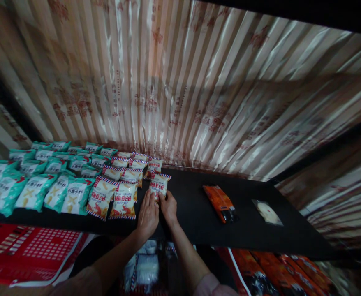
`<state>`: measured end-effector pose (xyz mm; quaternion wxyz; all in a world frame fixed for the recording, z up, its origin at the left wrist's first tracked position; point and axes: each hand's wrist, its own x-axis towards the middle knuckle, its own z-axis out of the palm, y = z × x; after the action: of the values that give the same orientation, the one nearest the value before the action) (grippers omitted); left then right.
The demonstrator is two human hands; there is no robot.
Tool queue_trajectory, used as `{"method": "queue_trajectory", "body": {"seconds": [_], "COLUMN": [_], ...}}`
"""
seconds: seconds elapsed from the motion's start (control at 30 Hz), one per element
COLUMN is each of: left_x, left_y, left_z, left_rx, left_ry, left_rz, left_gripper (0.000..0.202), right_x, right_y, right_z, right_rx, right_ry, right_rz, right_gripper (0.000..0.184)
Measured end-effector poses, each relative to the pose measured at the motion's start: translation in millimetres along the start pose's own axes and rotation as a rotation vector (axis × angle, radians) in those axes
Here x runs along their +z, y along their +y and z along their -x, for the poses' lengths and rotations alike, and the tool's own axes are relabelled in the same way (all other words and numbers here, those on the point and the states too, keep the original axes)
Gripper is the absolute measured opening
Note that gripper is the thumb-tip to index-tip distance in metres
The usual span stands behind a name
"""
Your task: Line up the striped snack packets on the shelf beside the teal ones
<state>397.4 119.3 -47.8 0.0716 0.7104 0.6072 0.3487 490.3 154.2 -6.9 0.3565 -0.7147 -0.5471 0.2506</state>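
Observation:
A small red-white-and-blue snack packet [158, 185] lies on a black shelf [195, 209], at the right end of a row of like packets [123, 199]. My left hand [147, 216] lies flat beside its lower left edge, fingers stretched out and touching it. My right hand [168, 206] grips the packet's lower right corner with curled fingers.
Several teal snack packets [37, 183] fill the shelf's left part. An orange packet [220, 202] and a clear pouch with something pale [267, 212] lie to the right. Striped shiny curtain [180, 90] hangs behind. Red printed sheets [26, 250] and orange packets [279, 271] sit below.

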Motion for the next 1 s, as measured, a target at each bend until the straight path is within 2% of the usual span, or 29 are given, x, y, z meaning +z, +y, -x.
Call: {"method": "queue_trajectory", "body": {"seconds": [0.4,0.6,1.0], "left_x": [1.4,6.1,5.3], "left_y": [1.7,-2.1,-5.2], "left_z": [-18.0,-25.7,-35.3], "left_rx": [0.029,0.017,-0.002], "left_ry": [-0.077,-0.039,-0.036], "left_rz": [-0.053,-0.062,-0.058], "left_gripper": [0.049,0.048,0.046], "right_x": [8.0,11.9,19.3], "right_y": [-2.1,-5.2,-5.5], "right_z": [-23.3,-30.5,-38.7], "right_rx": [-0.039,-0.038,-0.079], "right_ry": [0.024,0.022,0.019], "right_rz": [-0.071,-0.077,-0.157], "right_gripper": [0.034,0.034,0.039]}}
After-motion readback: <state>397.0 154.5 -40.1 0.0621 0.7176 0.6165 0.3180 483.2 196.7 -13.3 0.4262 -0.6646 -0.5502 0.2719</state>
